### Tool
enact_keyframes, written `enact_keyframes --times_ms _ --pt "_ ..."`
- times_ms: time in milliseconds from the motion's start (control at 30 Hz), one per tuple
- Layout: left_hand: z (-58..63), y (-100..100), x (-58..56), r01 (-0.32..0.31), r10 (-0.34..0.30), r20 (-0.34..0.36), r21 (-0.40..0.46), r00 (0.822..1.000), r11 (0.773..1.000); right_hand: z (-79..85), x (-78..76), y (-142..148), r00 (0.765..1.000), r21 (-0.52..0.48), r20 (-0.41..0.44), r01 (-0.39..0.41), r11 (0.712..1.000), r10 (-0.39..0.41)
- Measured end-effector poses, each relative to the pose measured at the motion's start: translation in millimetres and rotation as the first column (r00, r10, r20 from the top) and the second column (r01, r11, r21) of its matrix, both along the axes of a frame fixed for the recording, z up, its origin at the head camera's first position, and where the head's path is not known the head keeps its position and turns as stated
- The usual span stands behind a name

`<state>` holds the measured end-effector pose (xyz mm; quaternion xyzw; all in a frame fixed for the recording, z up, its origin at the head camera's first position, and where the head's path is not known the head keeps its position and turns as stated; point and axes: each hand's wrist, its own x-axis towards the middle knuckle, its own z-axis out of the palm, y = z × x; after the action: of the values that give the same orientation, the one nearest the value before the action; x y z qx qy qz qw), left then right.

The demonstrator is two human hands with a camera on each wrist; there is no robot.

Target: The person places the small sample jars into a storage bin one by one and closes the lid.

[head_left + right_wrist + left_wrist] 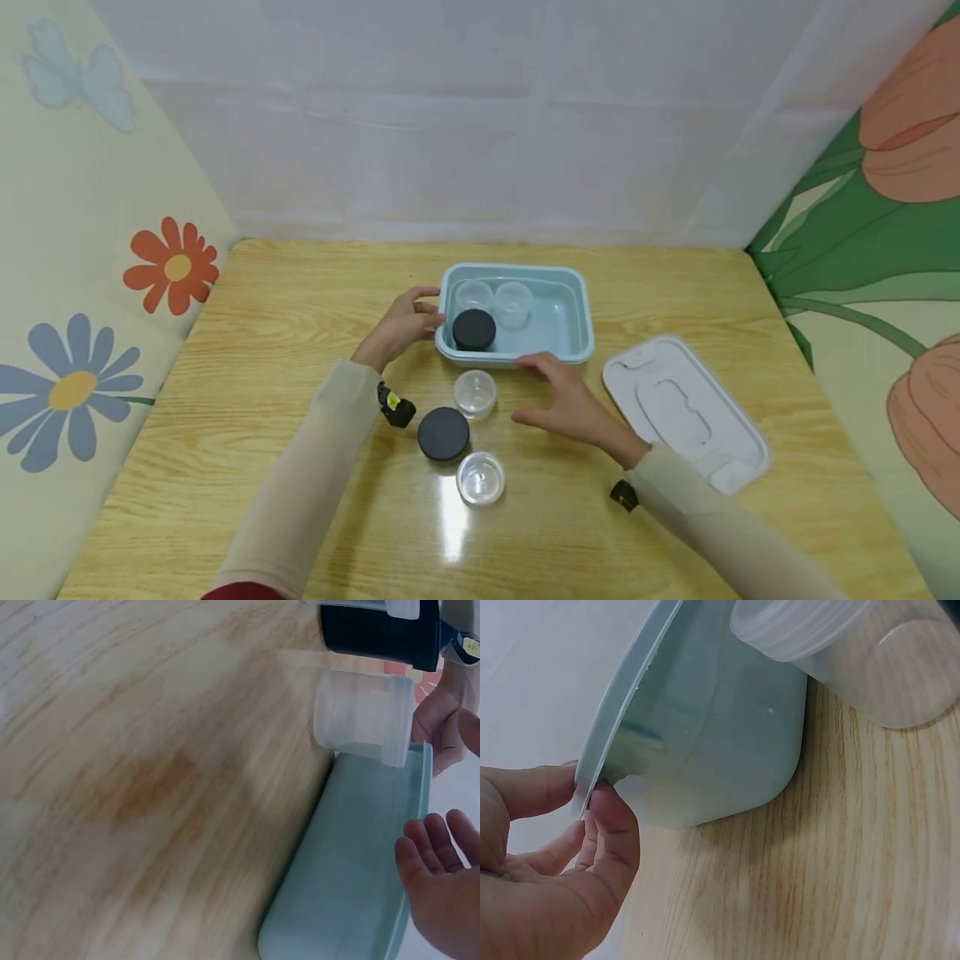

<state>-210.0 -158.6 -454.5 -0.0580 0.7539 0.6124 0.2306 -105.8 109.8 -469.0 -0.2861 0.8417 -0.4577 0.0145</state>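
A light blue plastic box (558, 329) stands on the table. My left hand (401, 327) pinches its left rim between thumb and fingers, as the left wrist view shows (577, 855). Inside the box are two clear round containers (513, 303) and a black round container (474, 330), grouped at its left side. My right hand (566, 400), thumb and fingers spread, is by the front rim and holds nothing. In front of the box are a clear cup (476, 393), a black round container (443, 434) and another clear cup (481, 479).
A white lid (686, 408) lies flat on the wooden table (300, 317), right of the box and close to my right forearm. A white cloth backdrop (480, 167) rises behind the table, with flower-printed panels at both sides.
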Motion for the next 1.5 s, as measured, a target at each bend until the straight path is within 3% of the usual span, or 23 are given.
enact_keyframes --times_ms 433,1133,1500 --pt "-0.4 2 2.1 -0.003 0.003 0.003 -0.003 1.0 1.0 -21.9 1.0 -13 0.998 0.016 0.063 -0.025 1.0 0.024" --pt "1.3 2 3.9 -0.005 0.005 -0.007 -0.001 1.0 1.0 -25.0 -3.4 -31 0.993 0.083 0.111 -0.043 0.996 0.034" --pt "0.5 1 2.3 -0.014 0.014 -0.001 -0.005 1.0 1.0 -30.9 -6.3 -38 0.993 0.051 0.113 -0.033 0.998 0.027"
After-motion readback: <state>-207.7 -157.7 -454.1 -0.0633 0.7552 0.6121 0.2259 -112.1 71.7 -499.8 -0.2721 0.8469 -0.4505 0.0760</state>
